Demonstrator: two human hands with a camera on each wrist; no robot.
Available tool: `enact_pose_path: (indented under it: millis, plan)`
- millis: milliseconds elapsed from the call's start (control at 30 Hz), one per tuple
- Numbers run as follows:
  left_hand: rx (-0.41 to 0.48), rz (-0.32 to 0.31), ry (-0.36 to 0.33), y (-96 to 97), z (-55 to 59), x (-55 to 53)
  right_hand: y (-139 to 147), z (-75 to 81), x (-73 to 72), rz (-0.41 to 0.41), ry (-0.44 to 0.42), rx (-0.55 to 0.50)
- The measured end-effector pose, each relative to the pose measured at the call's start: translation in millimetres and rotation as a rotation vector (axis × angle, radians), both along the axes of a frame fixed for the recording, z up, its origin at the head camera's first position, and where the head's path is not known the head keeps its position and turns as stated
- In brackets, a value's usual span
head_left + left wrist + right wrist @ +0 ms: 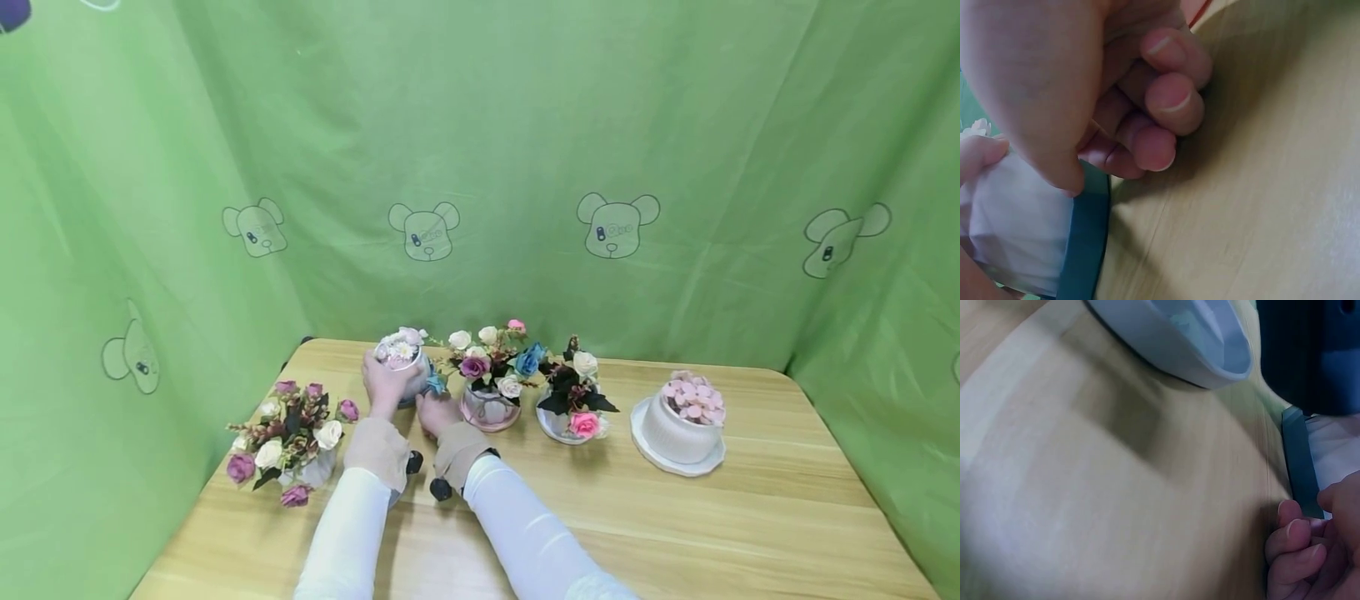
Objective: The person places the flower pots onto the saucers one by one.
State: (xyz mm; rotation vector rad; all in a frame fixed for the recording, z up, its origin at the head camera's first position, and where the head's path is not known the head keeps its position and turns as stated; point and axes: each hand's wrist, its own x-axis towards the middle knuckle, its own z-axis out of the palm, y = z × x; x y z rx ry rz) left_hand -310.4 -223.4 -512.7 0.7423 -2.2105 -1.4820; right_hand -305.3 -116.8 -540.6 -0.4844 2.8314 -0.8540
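A white flowerpot [415, 386] of pale pink and white flowers [400, 347] stands at the back left of the table. My left hand [386, 382] grips its near side, the thumb lying on the pot wall in the left wrist view. A dark teal saucer [1088, 237] shows under the pot. At its rim is my right hand [437, 412], pinching the edge between thumb and curled fingers, as the right wrist view also shows. A blue flower [436, 382] hangs just above the right hand. Beneath my left forearm sits a pale grey dish [1166, 347], mostly hidden in the head view.
Left of my arms is a pot of purple and white roses [306, 471]. To the right stand a mixed-rose pot on a pink saucer [491, 427], a pot [553, 417] with dark leaves, and a ribbed white pot [678, 433] on a white saucer [705, 468]. Green curtains [517, 275] enclose the table.
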Motion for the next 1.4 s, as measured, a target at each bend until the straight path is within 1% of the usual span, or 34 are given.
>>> enact_pose_path:
  millis: [100, 233, 367, 467, 567, 633, 700, 867, 1000, 1100, 1267, 1400]
  plan:
    - [0.013, -0.01, -0.002, 1.5, 2.0, 1.4, 0.3, 0.4, 0.3, 0.006, 0.008, 0.011]
    - [0.009, -0.02, -0.019, 2.2, 3.8, 3.0, -0.4, -0.9, -0.1, 0.013, 0.023, 0.02]
    - [-0.025, -0.035, -0.034, 0.9, 4.6, 4.4, -0.9, -1.5, -1.6, 0.013, -0.002, 0.021]
    - [-0.063, -0.042, -0.028, -1.5, 5.9, 5.5, -0.9, -0.3, -2.0, 0.018, -0.028, 0.02]
    - [-0.095, -0.047, -0.017, -2.7, 9.3, 7.7, -0.3, 2.0, -0.2, 0.03, -0.021, 0.03]
    - [-0.116, -0.051, -0.009, -2.5, 13.3, 10.2, 0.4, 3.8, 1.3, 0.028, -0.008, 0.04]
    - [-0.13, -0.063, -0.009, -1.8, 17.8, 13.5, 0.8, 4.3, 3.1, 0.015, 0.023, 0.052]
    - [-0.15, -0.112, -0.036, -3.6, 25.6, 18.0, 0.8, 0.3, 3.8, -0.006, 0.066, 0.045]
    - [-0.158, -0.149, -0.07, -4.5, 32.7, 21.2, 0.8, -0.8, 4.5, -0.001, 0.061, 0.045]
    - [-0.158, -0.167, -0.079, -3.5, 41.2, 26.3, 0.9, 0.5, 7.2, 0.008, 0.062, 0.031]
    - [-0.147, -0.207, -0.05, -2.8, 55.8, 36.1, 1.4, 5.4, 13.5, 0.048, 0.051, -0.014]
    - [-0.195, -0.258, -0.036, -3.6, 66.5, 43.6, 3.2, 9.0, 17.7, 0.079, 0.033, -0.033]
